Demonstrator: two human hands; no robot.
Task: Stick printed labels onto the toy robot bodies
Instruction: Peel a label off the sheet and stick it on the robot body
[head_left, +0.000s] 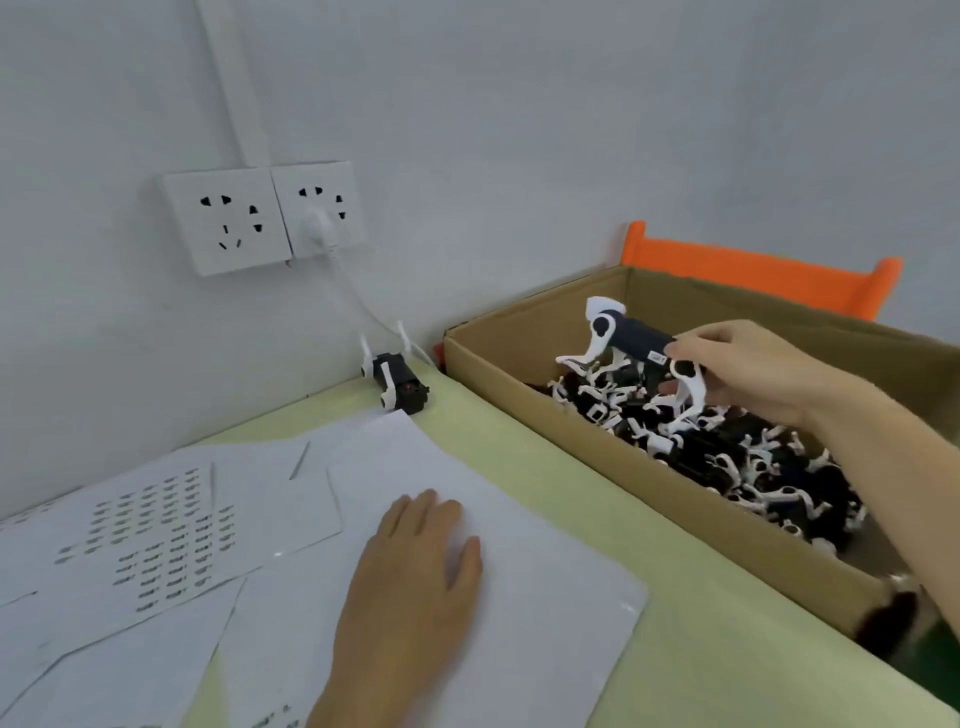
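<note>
Black-and-white toy robot (641, 345), a small label on its body, is pinched in the right hand (748, 371) at right of centre, held above a cardboard box (524, 415) heaped with more toy robots (727, 447). The left hand (415, 566) lies flat, fingers spread, on a blank white sheet (545, 597) at lower centre. Label sheets (156, 530) lie at lower left on the table (727, 649); another robot (396, 382) stands by the wall.

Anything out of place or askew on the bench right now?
One toy robot lies tipped over by the wall under the sockets, apart from the cardboard box that holds the rest. The label sheets overlap at loose angles. Nothing looks spilled or broken.
</note>
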